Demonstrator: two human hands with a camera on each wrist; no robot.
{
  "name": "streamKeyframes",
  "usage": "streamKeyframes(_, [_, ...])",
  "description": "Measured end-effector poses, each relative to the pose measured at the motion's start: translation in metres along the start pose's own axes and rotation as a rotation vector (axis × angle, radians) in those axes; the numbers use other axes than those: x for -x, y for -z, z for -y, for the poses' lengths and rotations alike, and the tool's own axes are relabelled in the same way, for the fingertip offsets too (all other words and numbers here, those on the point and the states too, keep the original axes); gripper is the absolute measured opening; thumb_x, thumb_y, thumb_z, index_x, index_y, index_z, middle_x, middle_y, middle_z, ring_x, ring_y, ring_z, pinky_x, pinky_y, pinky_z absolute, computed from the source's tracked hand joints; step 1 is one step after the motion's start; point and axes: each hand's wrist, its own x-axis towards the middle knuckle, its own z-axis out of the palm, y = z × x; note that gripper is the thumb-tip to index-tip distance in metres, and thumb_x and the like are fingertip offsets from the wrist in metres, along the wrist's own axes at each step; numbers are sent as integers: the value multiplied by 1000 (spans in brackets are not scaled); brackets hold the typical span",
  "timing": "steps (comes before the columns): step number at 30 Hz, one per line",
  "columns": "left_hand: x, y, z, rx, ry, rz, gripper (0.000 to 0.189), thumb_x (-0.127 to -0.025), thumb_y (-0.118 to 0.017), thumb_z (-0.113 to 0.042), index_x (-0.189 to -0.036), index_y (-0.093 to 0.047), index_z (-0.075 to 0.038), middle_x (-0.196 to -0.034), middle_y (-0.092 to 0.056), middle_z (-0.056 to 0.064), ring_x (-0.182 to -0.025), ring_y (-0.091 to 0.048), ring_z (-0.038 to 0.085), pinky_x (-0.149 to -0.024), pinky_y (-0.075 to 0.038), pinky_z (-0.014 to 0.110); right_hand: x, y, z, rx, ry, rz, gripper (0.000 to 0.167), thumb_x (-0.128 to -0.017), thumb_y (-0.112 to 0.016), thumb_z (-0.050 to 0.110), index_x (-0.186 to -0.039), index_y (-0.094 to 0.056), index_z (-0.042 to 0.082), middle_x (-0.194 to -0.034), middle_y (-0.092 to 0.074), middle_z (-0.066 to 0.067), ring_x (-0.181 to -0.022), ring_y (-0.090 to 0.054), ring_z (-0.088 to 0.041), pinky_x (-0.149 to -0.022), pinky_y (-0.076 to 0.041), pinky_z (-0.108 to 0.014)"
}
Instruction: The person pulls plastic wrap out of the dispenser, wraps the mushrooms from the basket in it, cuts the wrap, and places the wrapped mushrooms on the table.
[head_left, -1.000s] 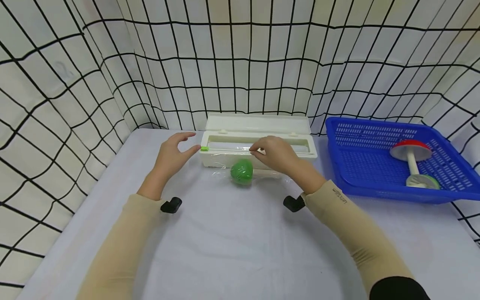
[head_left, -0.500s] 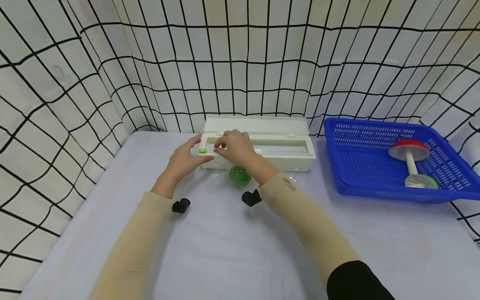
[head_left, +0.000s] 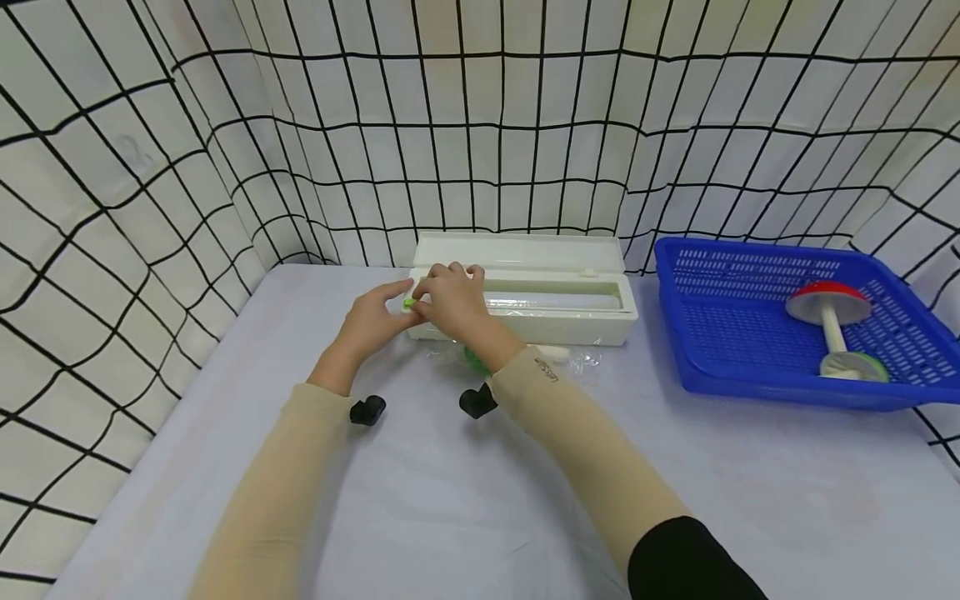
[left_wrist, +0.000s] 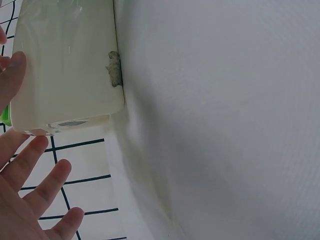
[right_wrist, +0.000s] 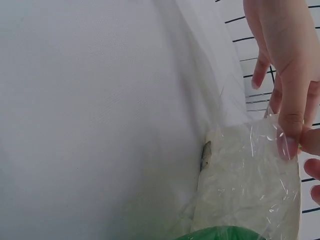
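A white cling film dispenser point(head_left: 577, 329) lies on the table with its lid raised and a film roll point(head_left: 555, 301) inside. My left hand point(head_left: 367, 323) grips its left end; in the right wrist view the thumb point(right_wrist: 287, 145) presses the front face through clear film point(right_wrist: 245, 185). My right hand point(head_left: 453, 302) has come to the same end, fingers curled, pinching at the green slide cutter point(head_left: 408, 303). The fingertips partly cover the cutter. Below the right wrist lies a green round-headed thing point(head_left: 474, 360) with a pale handle point(head_left: 551, 352), film around it, mostly hidden by my forearm.
On the right stands a blue basket point(head_left: 720, 385) holding a toy-like piece with a red domed cap point(head_left: 828, 293), white stem and green-edged base. Black netting point(head_left: 498, 150) over white cloth walls the back and sides. White cloth point(head_left: 420, 500) covers the table.
The right hand has travelled left along the dispenser from its middle to the green cutter. The left hand, at first apart, has moved right onto the dispenser's end.
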Motion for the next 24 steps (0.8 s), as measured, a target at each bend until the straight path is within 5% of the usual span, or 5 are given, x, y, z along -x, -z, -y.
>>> streamKeyframes(13, [-1,1,2,-74,-29,35,77,-95,-73,-47,-157,-42,-15,-162,-38,5,-149,-30,39,-113,-24,69,-1,11,-8,-21,10,28,18,-97,-72,39,-109,-81,31,-119,-63,8,-116,-49,-18,-111,-21,-55])
streamKeyframes(24, [-3,7,-4,-231,-74,28,71,-95,-74,-41,-153,-48,-11,-153,-48,14,-138,-46,42,-103,-28,72,5,15,-14,59,61,17,18,-98,-70,39,-111,-81,31,-120,-61,8,-116,-48,-18,-109,-23,-55])
